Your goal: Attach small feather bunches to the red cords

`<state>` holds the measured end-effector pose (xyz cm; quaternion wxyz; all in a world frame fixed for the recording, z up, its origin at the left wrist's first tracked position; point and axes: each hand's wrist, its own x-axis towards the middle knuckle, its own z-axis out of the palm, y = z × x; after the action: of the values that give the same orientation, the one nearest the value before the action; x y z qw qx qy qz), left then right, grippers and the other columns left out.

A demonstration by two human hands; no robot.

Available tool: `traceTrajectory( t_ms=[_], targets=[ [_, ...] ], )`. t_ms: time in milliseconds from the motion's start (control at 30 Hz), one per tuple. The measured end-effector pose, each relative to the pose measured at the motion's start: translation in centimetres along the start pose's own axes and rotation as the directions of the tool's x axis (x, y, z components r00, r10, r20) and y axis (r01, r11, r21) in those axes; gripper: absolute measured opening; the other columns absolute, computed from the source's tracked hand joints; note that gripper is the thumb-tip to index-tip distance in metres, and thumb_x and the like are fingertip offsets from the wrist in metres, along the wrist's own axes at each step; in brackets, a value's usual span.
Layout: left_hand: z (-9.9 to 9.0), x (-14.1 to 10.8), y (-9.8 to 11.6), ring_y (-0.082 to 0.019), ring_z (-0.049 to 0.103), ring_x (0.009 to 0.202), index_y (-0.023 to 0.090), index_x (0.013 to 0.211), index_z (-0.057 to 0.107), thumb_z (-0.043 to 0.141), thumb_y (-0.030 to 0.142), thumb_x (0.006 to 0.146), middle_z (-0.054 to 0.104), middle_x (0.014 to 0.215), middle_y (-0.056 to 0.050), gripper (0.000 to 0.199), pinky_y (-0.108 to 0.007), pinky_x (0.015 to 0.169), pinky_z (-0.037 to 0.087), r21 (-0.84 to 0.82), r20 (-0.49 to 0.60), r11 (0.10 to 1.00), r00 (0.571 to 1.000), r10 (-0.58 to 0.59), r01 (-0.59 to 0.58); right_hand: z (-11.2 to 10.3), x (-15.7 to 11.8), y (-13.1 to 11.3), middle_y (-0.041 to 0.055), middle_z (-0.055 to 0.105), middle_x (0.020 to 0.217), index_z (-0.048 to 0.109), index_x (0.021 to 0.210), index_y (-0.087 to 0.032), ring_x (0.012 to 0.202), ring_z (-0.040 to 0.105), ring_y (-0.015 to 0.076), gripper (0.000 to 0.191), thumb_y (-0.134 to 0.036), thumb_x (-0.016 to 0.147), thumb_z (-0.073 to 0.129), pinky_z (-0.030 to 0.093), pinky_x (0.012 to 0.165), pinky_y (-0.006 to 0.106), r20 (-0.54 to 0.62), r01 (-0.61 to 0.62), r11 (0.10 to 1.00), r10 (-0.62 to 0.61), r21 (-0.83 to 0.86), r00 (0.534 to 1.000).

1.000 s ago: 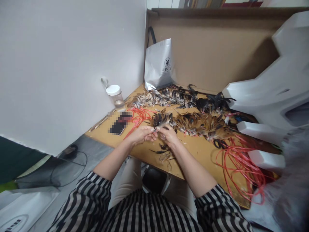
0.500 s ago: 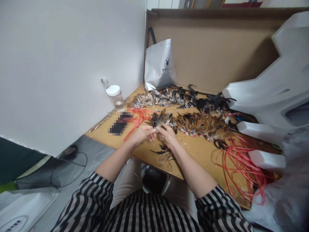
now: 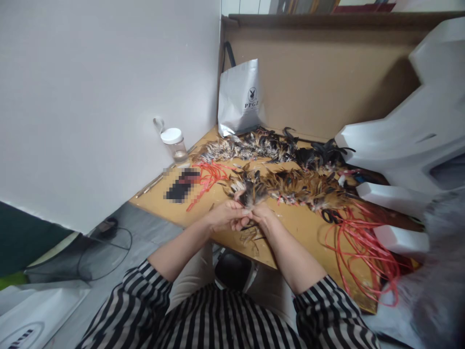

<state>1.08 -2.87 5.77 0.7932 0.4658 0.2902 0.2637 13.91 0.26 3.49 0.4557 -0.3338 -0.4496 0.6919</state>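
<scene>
Both hands meet over the near part of the wooden table (image 3: 298, 247). My left hand (image 3: 230, 214) is closed, its thumb and fingers pinching the base of a small bunch of dark and brown feathers (image 3: 253, 194). Against it, my right hand (image 3: 262, 213) also grips the bunch's base; its fingers are partly hidden behind the feathers. Just below the hands lie a few loose feathers (image 3: 250, 236). To the right stretches a row of brown feather bunches (image 3: 308, 186), and behind it a row of pale and black feathers (image 3: 247, 148).
Red plastic strips (image 3: 210, 174) lie at left, with a larger tangle of red strips (image 3: 366, 252) at right beside black-handled scissors (image 3: 330, 215). A white-lidded jar (image 3: 173, 143) and a silver bag (image 3: 240, 102) stand behind. White foam pieces (image 3: 381, 145) border the right side.
Both hands have come slightly nearer and to the right. The right hand has turned, and the feather bunch now stands up more visibly above the fingers.
</scene>
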Motion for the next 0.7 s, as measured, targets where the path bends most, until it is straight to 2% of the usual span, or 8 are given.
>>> traceTrajectory(
  t_ms=[133, 233, 333, 433, 533, 600, 700],
  targets=[
    [0.6, 0.2, -0.8, -0.003, 0.043, 0.035, 0.009, 0.073, 0.062, 0.068, 0.036, 0.064, 0.053, 0.048, 0.002, 0.029, -0.015, 0.035, 0.028, -0.107, 0.014, 0.994, 0.999, -0.033, 0.034, -0.7, -0.1, -0.1, -0.0016, 0.05, 0.049, 0.054, 0.056, -0.02, 0.053, 0.048, 0.0131, 0.019, -0.029, 0.051, 0.069, 0.034, 0.043, 0.022, 0.032, 0.091, 0.988, -0.088, -0.122, 0.996],
    [0.3, 0.2, -0.9, -0.003, 0.045, 0.036, 0.009, 0.074, 0.062, 0.068, 0.036, 0.064, 0.054, 0.05, 0.001, 0.029, -0.015, 0.034, 0.028, -0.08, -0.065, 0.997, 0.998, -0.019, 0.013, -1.6, 0.2, 0.0, -0.0025, 0.051, 0.05, 0.054, 0.056, -0.019, 0.053, 0.046, 0.0121, 0.015, -0.027, 0.054, 0.067, 0.037, 0.047, 0.023, 0.033, 0.153, 0.951, -0.15, -0.269, 0.988],
    [-0.5, 0.0, -0.7, -0.004, 0.047, 0.038, 0.01, 0.076, 0.062, 0.067, 0.037, 0.065, 0.056, 0.054, 0.001, 0.03, -0.015, 0.035, 0.03, 0.002, -0.187, 0.998, 0.98, 0.064, -0.064, -2.0, 0.5, -0.1, -0.0027, 0.052, 0.052, 0.054, 0.054, -0.016, 0.051, 0.044, 0.0093, 0.014, -0.025, 0.059, 0.064, 0.037, 0.05, 0.021, 0.064, 0.196, 0.912, -0.185, -0.361, 0.981],
    [-1.4, -0.2, -0.3, -0.005, 0.05, 0.041, 0.01, 0.075, 0.061, 0.066, 0.038, 0.064, 0.057, 0.055, 0.0, 0.03, -0.015, 0.039, 0.034, 0.093, -0.307, 0.988, 0.94, 0.148, -0.125, -1.9, 0.7, 0.0, -0.0037, 0.05, 0.05, 0.056, 0.057, -0.015, 0.043, 0.036, 0.0054, 0.018, -0.03, 0.066, 0.061, 0.028, 0.044, 0.018, 0.129, 0.138, 0.924, -0.098, -0.357, 0.987],
    [-2.4, -0.4, 0.2, -0.006, 0.051, 0.042, 0.01, 0.066, 0.059, 0.065, 0.04, 0.065, 0.057, 0.051, -0.001, 0.03, -0.016, 0.04, 0.037, 0.217, -0.41, 0.964, 0.882, 0.231, -0.151, -1.6, 0.8, 0.4, -0.0069, 0.042, 0.044, 0.057, 0.065, -0.015, 0.038, 0.026, 0.0039, 0.023, -0.037, 0.067, 0.062, 0.019, 0.04, 0.018, 0.097, 0.043, 0.938, -0.01, -0.344, 0.995],
    [-3.1, -0.4, 0.3, -0.007, 0.051, 0.041, 0.011, 0.064, 0.058, 0.064, 0.04, 0.065, 0.056, 0.048, -0.001, 0.03, -0.017, 0.04, 0.038, 0.287, -0.47, 0.948, 0.842, 0.265, -0.139, -1.3, 0.7, 0.6, -0.0069, 0.043, 0.045, 0.059, 0.068, -0.015, 0.04, 0.028, 0.0044, 0.025, -0.039, 0.066, 0.062, 0.021, 0.041, 0.018, 0.052, 0.047, 0.924, -0.029, -0.379, 0.998],
    [-4.0, 0.0, 0.0, -0.008, 0.051, 0.04, 0.011, 0.064, 0.057, 0.062, 0.038, 0.067, 0.056, 0.048, -0.001, 0.028, -0.019, 0.04, 0.04, 0.336, -0.519, 0.935, 0.807, 0.281, -0.11, -0.7, 0.6, 0.6, -0.0033, 0.051, 0.053, 0.063, 0.07, -0.014, 0.046, 0.036, 0.0065, 0.024, -0.038, 0.07, 0.059, 0.028, 0.047, 0.019, 0.082, 0.161, 0.834, -0.139, -0.528, 0.987]
  ],
)
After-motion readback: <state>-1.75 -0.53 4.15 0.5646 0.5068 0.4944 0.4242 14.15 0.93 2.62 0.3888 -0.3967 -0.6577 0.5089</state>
